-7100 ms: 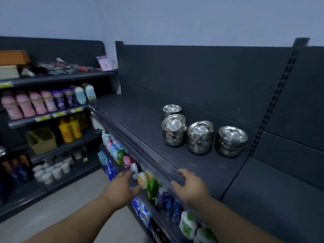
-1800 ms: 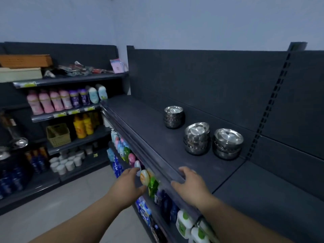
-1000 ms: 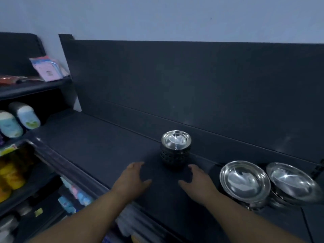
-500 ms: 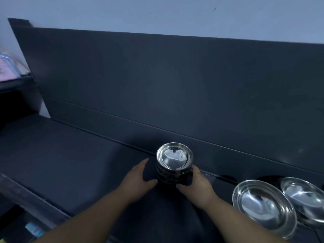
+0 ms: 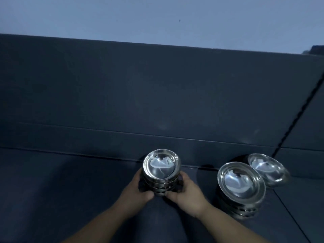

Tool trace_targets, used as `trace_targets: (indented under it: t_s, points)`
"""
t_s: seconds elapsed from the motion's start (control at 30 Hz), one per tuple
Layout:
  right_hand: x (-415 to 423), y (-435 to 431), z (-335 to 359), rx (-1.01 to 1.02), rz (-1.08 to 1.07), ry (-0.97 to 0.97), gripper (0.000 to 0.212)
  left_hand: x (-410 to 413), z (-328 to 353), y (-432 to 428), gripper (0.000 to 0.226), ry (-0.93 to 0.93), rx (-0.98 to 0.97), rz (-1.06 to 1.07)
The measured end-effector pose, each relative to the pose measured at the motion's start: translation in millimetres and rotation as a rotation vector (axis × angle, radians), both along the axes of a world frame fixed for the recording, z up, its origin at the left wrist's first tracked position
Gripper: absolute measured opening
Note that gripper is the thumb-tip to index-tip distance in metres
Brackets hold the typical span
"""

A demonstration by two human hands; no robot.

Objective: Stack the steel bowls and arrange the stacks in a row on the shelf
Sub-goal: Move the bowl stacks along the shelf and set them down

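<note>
A stack of small steel bowls (image 5: 161, 170) stands on the dark shelf (image 5: 70, 181), near its back panel. My left hand (image 5: 135, 189) grips the stack's left side and my right hand (image 5: 186, 192) grips its right side, thumbs meeting at the front of its base. To the right stands a stack of wider steel bowls (image 5: 241, 184), and behind that another stack of wide bowls (image 5: 268, 170) by the back panel. The lower bowls of each stack are partly hidden.
The shelf's dark back panel (image 5: 157, 102) rises just behind the bowls. A perforated upright (image 5: 298, 120) runs diagonally at the right, marking the seam to the neighbouring shelf section (image 5: 301, 199). The shelf surface stretches bare to the left.
My hands have closed fully round the small stack, thumbs now meeting in front. The view has come nearer and shifted right, so the two wide stacks show more fully.
</note>
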State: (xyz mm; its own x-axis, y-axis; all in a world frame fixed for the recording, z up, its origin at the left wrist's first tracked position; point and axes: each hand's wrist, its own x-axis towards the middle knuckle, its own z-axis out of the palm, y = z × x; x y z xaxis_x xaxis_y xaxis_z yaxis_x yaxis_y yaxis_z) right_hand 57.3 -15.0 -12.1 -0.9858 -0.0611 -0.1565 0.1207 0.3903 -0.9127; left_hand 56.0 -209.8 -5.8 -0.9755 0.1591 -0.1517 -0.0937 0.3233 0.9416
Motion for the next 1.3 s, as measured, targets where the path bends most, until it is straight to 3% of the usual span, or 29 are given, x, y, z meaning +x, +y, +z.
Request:
trace_targets:
  t_s: [0.2, 0.43, 0.53, 0.67, 0.93, 1.1, 1.23, 1.3]
  points:
    - [56.4, -5.4, 5.1, -0.118, -0.21, 0.007, 0.089, 29.5, 10.1, 1.4, 0.085, 0.016, 0.107, -0.159]
    - [137.6, 29.7, 21.9, -0.285, -0.392, -0.009, 0.068, 70.9, 22.8, 43.7, 0.085, -0.036, 0.126, -0.314]
    - [175.9, 58.3, 29.7, -0.312, -0.451, 0.002, 0.07, 89.0, 24.5, 74.6, 0.086, -0.063, 0.162, -0.391]
    - [231.7, 105.3, 40.5, -0.315, -0.54, 0.017, 0.09, 124.5, 34.6, 132.4, 0.083, -0.058, 0.191, -0.521]
    - [372.4, 224.7, 40.6, -0.389, -0.766, 0.049, 0.085, 230.1, 30.9, 281.2, 0.093, -0.092, 0.205, -0.704]
    - [468.5, 309.3, 38.3, -0.382, -0.861, 0.061, 0.075, 319.4, 27.4, 384.7, 0.05, -0.091, 0.235, -0.792]
    - [530.5, 369.3, 37.0, -0.371, -0.92, 0.061, 0.078, 372.0, 18.9, 453.3, 0.046, -0.111, 0.231, -0.86]
    - [553.7, 394.0, 39.2, -0.385, -0.955, 0.064, 0.069, 392.0, 17.2, 484.0, 0.053, -0.128, 0.209, -0.89]
